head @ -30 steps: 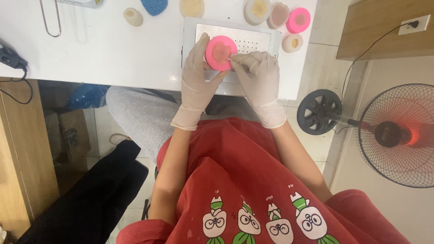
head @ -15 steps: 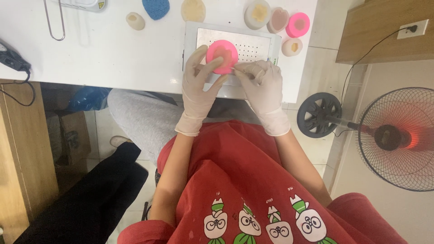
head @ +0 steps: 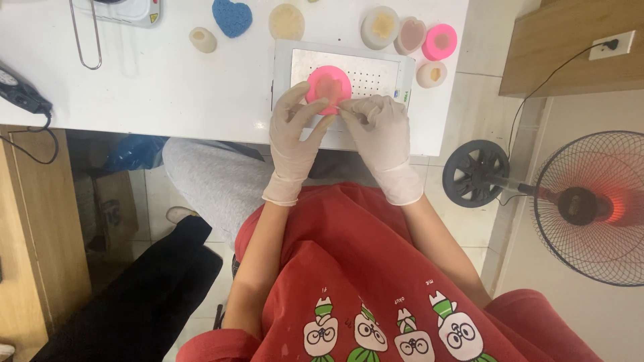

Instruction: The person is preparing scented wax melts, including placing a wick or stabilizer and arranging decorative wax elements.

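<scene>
Gloved hands work over a grey perforated plate (head: 376, 74) that sits at the near edge of the white desk (head: 168, 80), toward its right end. The left hand (head: 293, 124) holds a round pink mould (head: 329, 88) from below, its fingers spread about the mould's lower rim, the mould lying just above the plate's left half. The right hand (head: 379, 127) is closed narrow, fingertips pinched together at the mould's right rim; whether a small tool sits in the pinch cannot be told. Along the far edge stand other moulds: a blue heart-shaped mould (head: 232, 16), a cream round mould (head: 286, 21), a small cream mould (head: 202, 39), a pale round mould (head: 380, 27), a second pink mould (head: 439, 41) near the right corner, and a small beige mould (head: 431, 74) just beside the plate. A standing fan (head: 583, 204) is on the floor to the right.
</scene>
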